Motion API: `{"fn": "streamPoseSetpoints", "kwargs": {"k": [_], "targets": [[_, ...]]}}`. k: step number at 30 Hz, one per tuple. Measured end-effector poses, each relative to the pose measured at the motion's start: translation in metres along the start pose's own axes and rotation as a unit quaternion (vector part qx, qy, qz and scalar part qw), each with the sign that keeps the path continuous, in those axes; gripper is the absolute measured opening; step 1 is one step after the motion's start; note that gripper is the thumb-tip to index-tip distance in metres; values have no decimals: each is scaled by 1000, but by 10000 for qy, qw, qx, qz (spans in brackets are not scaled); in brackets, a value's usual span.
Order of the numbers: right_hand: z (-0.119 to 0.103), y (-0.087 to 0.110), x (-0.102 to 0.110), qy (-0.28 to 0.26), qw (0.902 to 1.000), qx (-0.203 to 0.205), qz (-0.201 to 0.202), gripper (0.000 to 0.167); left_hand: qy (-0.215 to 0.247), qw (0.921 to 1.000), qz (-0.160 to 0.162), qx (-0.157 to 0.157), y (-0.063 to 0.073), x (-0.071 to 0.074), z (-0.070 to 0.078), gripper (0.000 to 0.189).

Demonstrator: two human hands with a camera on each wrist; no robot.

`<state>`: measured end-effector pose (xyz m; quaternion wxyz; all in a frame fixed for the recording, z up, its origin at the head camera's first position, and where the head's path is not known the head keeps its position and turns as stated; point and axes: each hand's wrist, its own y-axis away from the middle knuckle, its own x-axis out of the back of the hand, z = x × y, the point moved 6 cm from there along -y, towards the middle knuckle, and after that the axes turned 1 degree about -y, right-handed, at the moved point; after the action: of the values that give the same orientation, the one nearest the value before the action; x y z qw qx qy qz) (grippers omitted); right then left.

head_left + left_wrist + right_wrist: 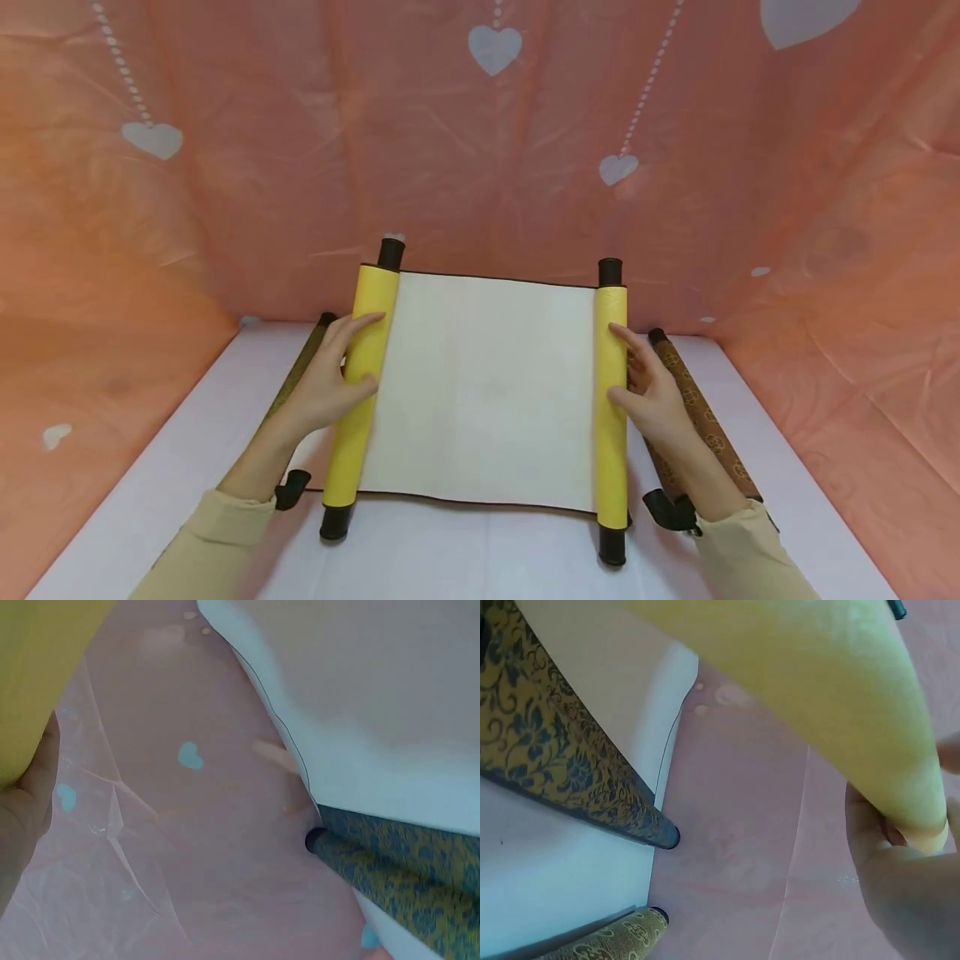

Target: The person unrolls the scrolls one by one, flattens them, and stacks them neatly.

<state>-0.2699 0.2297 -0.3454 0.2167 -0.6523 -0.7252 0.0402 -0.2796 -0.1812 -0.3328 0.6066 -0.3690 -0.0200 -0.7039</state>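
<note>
Left hand (333, 375) and right hand (656, 396) grip yellow rolls (611, 433); far-side hold unclear. Keep rolls parallel, sheet (487, 392) evenly taut.

Pink bkdrop (435, 167) w/ hearts (495, 50) behind wht tbl (465, 558).

In the centre, the sheet (491, 392) is cream, its two rolls (611, 454) are yellow, their ends (612, 547) black. At right, one scroll (708, 417) is brown with lighter flowers. The backdrop (427, 158) is orange-pink with pale hearts (495, 50).

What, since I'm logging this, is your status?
Left hand, right hand each gripping yellow roller; cream sheet spread between; patterned rolls either side; no obstruction seen.
</note>
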Motion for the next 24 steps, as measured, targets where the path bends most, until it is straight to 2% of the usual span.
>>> {"fn": "streamPoseSetpoints", "kwargs": {"k": [8, 14, 18, 24], "targets": [[1, -2, -3, -71, 9995, -245, -172, 85, -178, 9996, 79, 226, 3, 2, -4, 82], [4, -4, -6, -62, 9991, -352, -215, 89, -424, 9986, 290, 117, 4, 2, -9, 85], [2, -1, -3, 108, 9993, -340, -137, 86, -389, 9985, 389, -12, 7, 5, -10, 81], [-2, 1, 4, 392, 9990, -163, -110, 89, -442, 9974, 545, 137, 11, 13, -13, 82]]}}
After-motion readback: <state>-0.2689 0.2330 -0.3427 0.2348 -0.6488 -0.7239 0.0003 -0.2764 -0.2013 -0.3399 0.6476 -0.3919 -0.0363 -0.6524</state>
